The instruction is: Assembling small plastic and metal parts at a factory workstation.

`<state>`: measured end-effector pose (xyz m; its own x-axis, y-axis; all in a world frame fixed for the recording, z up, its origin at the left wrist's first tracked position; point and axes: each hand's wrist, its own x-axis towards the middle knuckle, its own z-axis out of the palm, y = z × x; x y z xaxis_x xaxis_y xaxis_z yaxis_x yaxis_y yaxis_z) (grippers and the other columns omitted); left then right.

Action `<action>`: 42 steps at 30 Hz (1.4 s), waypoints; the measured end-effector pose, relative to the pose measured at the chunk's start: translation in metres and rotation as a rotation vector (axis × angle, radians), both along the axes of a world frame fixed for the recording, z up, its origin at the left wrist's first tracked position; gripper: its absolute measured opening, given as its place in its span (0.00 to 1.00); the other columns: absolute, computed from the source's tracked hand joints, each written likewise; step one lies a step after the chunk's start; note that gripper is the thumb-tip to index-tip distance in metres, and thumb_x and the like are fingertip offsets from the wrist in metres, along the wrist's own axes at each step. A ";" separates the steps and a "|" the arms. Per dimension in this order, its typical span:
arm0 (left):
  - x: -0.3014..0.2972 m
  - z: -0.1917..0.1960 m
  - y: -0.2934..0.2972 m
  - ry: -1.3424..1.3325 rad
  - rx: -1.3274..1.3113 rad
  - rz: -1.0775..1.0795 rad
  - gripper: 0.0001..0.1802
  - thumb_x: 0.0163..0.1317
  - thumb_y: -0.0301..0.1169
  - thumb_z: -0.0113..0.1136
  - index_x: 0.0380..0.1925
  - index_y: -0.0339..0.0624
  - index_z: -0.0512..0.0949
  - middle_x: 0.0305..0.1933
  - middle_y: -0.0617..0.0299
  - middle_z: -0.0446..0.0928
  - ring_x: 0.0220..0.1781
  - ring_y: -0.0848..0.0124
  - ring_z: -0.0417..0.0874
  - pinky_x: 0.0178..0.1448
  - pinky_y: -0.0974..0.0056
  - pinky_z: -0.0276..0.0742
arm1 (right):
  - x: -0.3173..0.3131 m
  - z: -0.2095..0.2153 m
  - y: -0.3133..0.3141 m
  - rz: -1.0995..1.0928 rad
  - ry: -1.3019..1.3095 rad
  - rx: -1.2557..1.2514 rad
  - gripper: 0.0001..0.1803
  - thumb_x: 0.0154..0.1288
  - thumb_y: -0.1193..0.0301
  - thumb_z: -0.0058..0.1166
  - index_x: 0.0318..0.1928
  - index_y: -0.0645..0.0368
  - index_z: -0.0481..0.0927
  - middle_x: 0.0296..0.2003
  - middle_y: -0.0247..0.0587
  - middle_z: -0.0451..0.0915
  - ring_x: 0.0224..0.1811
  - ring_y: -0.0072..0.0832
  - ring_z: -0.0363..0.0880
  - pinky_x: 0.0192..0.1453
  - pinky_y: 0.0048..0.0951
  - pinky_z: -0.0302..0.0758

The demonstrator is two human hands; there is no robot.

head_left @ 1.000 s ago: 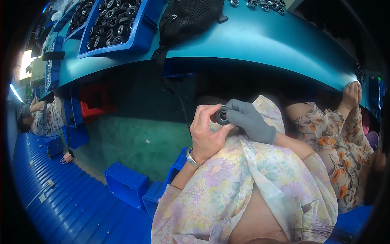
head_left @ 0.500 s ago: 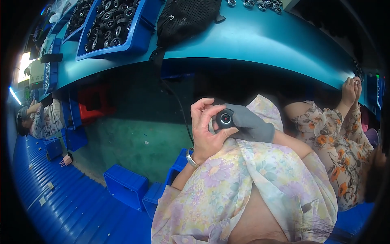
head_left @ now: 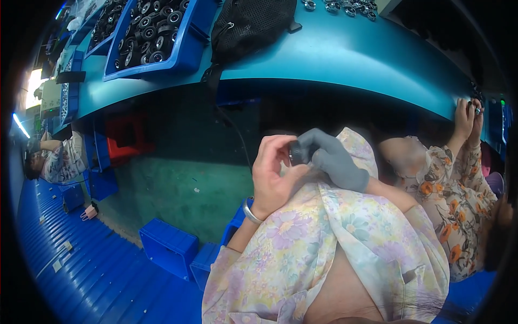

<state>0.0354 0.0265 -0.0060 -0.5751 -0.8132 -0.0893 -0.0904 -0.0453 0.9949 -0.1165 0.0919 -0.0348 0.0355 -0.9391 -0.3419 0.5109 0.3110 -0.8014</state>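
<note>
My left hand [head_left: 272, 173] is bare, with a silver bangle on the wrist, and its fingers curl around a small dark round metal part [head_left: 297, 153]. My right hand [head_left: 330, 159] wears a grey glove and grips the same part from the right. Both hands meet over my lap, just below the edge of the teal table [head_left: 345, 54]. Most of the part is hidden between the fingers.
A blue bin [head_left: 186, 56] full of dark round parts sits on the table at upper left, next to a black mesh bag [head_left: 248, 24]. A person in a floral top [head_left: 458, 178] sits at my right. Blue crates [head_left: 168, 245] stand on the floor; another person is at far left.
My hands stayed together over my lap; the part turned between the fingers, and its round face, visible half a second ago, is now mostly covered.
</note>
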 end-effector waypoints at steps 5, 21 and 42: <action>0.011 -0.020 -0.003 0.574 0.803 -0.089 0.36 0.51 0.40 0.73 0.56 0.35 0.69 0.47 0.59 0.75 0.50 0.72 0.75 0.57 0.68 0.70 | -0.012 0.011 -0.002 -0.121 0.805 -0.526 0.35 0.41 0.74 0.67 0.56 0.56 0.72 0.47 0.41 0.71 0.52 0.35 0.68 0.56 0.34 0.68; 0.005 -0.025 0.019 0.605 1.217 -0.132 0.41 0.50 0.50 0.70 0.56 0.31 0.69 0.55 0.54 0.73 0.58 0.65 0.73 0.66 0.60 0.67 | -0.008 0.015 -0.010 -0.088 0.683 -0.554 0.20 0.42 0.71 0.71 0.37 0.54 0.77 0.36 0.34 0.75 0.40 0.34 0.73 0.43 0.31 0.71; 0.003 -0.008 0.005 0.306 0.693 -0.024 0.12 0.67 0.29 0.53 0.46 0.33 0.74 0.42 0.61 0.78 0.41 0.76 0.76 0.47 0.71 0.72 | -0.017 0.003 0.001 -0.064 0.595 -0.430 0.23 0.48 0.75 0.65 0.48 0.59 0.75 0.41 0.41 0.76 0.43 0.33 0.75 0.47 0.32 0.73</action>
<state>0.0380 0.0317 -0.0136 -0.6732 -0.6159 -0.4092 0.1761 -0.6710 0.7202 -0.1338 0.0928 -0.0322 -0.1004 -0.9886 0.1124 -0.0417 -0.1087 -0.9932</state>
